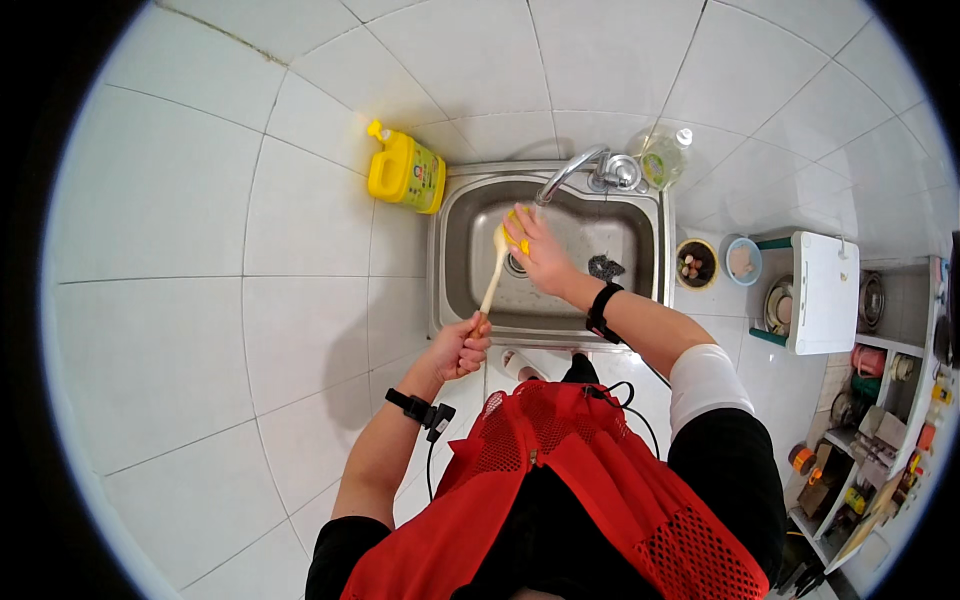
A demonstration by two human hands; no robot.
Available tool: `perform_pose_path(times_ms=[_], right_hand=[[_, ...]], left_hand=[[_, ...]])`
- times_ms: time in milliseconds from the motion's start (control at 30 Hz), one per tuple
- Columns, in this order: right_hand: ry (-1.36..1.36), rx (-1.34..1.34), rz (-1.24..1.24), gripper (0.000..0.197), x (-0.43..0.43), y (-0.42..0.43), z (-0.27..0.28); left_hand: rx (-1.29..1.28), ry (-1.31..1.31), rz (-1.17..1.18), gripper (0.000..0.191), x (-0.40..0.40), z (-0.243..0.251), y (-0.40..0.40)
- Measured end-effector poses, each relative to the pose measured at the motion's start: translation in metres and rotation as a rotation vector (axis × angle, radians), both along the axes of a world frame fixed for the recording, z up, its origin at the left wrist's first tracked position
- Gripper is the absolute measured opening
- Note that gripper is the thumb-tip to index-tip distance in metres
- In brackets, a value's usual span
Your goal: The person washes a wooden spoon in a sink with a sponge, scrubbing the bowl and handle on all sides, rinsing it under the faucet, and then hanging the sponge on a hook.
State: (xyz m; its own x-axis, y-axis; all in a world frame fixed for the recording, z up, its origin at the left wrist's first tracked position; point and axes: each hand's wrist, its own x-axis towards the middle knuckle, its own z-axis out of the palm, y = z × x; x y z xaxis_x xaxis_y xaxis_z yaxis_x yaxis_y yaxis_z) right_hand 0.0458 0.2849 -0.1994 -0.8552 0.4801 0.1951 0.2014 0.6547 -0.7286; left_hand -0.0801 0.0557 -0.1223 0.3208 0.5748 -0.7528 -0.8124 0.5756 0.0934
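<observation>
Over the stainless steel sink [551,300], my left hand [459,349] grips the brown handle end of a long pale spoon or ladle [492,283], whose head points up towards the faucet. My right hand [538,251] presses a yellow sponge or cloth [516,231] against that head, fingers partly hiding both. Just above my right fingertips is the spout of the chrome faucet [574,171]; whether water runs is hard to tell. A dark scouring pad [605,267] lies on the sink's floor, to the right of the drain [516,265].
A yellow pump jug [409,174] stands at the sink's upper left corner, a clear green-labelled bottle [663,161] at the upper right. Right of the sink are a dark bowl [697,264] with small items, a blue bowl [742,261] and a white rack [825,292]. Loaded shelves stand beyond.
</observation>
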Motion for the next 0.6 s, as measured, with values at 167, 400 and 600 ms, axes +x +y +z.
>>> perform_pose_path(times_ms=[167,400,600], right_hand=[[-0.109,0.107,0.221,0.054,0.014,-0.014,0.024],[0.063,-0.255,0.454,0.045,0.005,-0.02,0.01],[0.363,-1.595,-0.235,0.039,0.026,0.046,0.007]], left_hand=[[-0.045,0.045,-0.016,0.037,0.008,0.007,0.006],[-0.075,0.224,-0.095,0.037,0.011,0.009,0.011],[-0.095,0.527,-0.275,0.036,0.011,0.016,0.007]])
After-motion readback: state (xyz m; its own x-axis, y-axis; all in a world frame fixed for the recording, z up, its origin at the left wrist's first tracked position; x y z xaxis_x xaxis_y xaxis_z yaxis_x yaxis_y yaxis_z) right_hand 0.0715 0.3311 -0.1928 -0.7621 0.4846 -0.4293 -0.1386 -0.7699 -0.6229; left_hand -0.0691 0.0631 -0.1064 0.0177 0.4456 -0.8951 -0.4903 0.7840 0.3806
